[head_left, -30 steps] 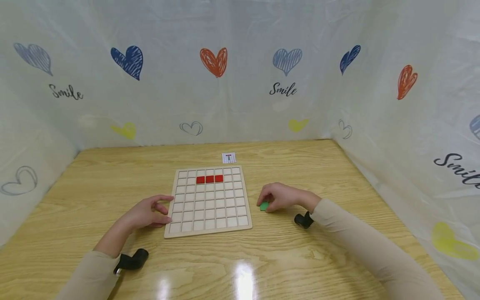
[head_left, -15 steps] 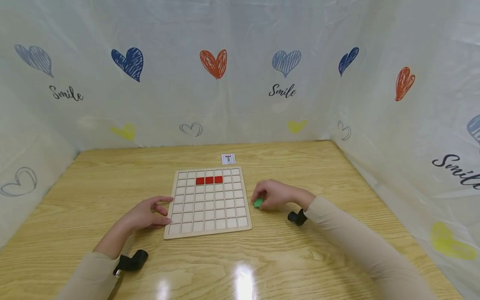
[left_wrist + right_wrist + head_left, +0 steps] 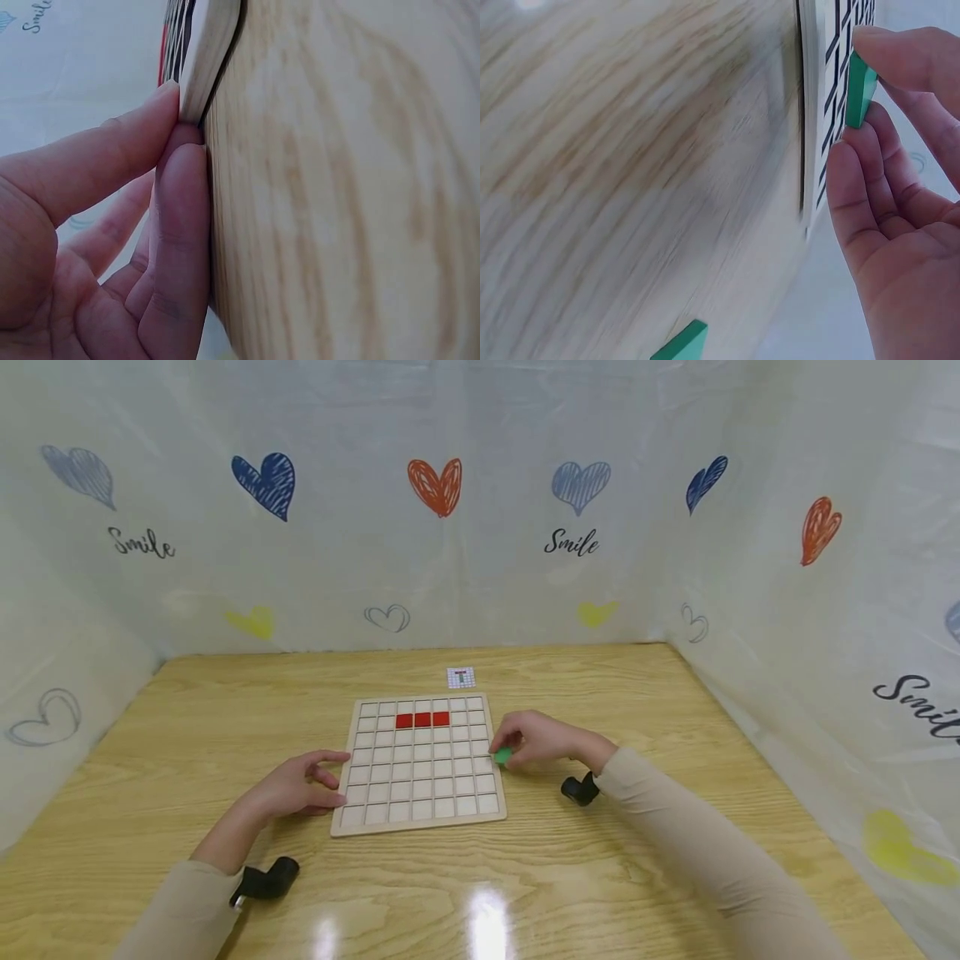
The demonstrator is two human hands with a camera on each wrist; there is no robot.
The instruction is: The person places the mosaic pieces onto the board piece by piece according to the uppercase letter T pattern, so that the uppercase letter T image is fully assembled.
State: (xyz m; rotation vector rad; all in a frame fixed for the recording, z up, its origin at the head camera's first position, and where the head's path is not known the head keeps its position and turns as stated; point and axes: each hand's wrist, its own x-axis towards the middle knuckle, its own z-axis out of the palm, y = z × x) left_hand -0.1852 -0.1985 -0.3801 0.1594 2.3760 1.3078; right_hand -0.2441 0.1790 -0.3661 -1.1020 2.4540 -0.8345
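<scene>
In the head view a pale wooden grid board (image 3: 420,827) lies on the table, with three red square tiles (image 3: 423,720) in a row in its second row of cells. My left hand (image 3: 292,785) rests its thumb and forefinger against the board's left edge, the two apart. Its thumb (image 3: 127,154) touches the board's rim in the left wrist view, the other fingers lower down. My right hand (image 3: 540,735) pinches a green tile (image 3: 503,756) at the board's right edge. The right wrist view shows this green tile (image 3: 859,90) between thumb and fingers, tilted, close over the cells.
A second green tile (image 3: 684,343) lies on the table in the right wrist view; the head view does not show it. Behind the board lies a small card (image 3: 461,677) printed with a red-and-green T. Curtains with hearts (image 3: 435,487) enclose the wooden table (image 3: 375,893).
My right hand has moved left and away from me with the green tile, from the table beside the board to its right edge. The left hand stays against the left edge.
</scene>
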